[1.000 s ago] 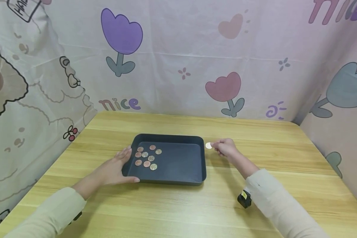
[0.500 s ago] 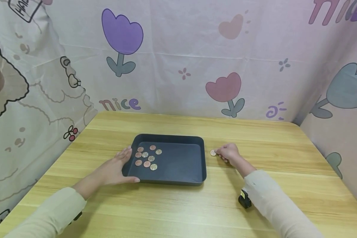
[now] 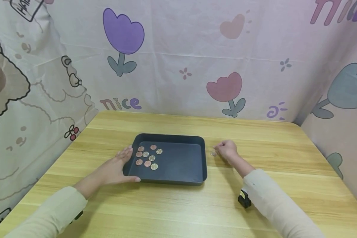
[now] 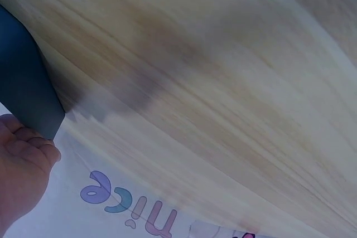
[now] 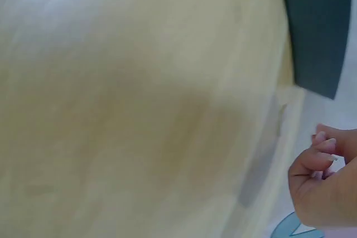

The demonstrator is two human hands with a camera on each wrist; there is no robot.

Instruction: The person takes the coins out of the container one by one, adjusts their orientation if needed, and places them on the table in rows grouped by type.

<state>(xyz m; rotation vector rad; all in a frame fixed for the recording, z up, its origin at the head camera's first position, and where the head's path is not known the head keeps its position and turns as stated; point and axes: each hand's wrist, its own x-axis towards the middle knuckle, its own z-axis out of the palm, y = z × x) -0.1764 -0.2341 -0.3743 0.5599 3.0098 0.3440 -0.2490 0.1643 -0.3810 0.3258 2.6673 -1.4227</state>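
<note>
A dark baking tray [image 3: 181, 162] lies on the table, with several copper- and gold-toned coins [image 3: 147, 163] spread over its left half. My left hand [image 3: 117, 170] rests against the tray's left end, fingers along the side wall and thumb at the near rim. In the left wrist view, the fingertips of that hand meet the dark wall. Right of the tray, my right hand [image 3: 227, 151] has its fingers curled and thumb against them, with nothing visible in the pinch. One coin [image 3: 213, 153] is just beside those fingertips; in the right wrist view its thin edge [image 5: 281, 118] shows apart from them.
The wooden table [image 3: 172, 211] reaches back to a printed cloth [image 3: 172, 39] with tulips and hearts. Another stretch of cloth [image 3: 47, 99] borders the left side, and the cloth also continues along the right. A small black device [image 3: 244, 199] sits under my right cuff.
My right hand brought a pinched coin away from the tray's right rim and toward me. Now its fingers are off the coin, slightly behind it. The left hand and tray stay put.
</note>
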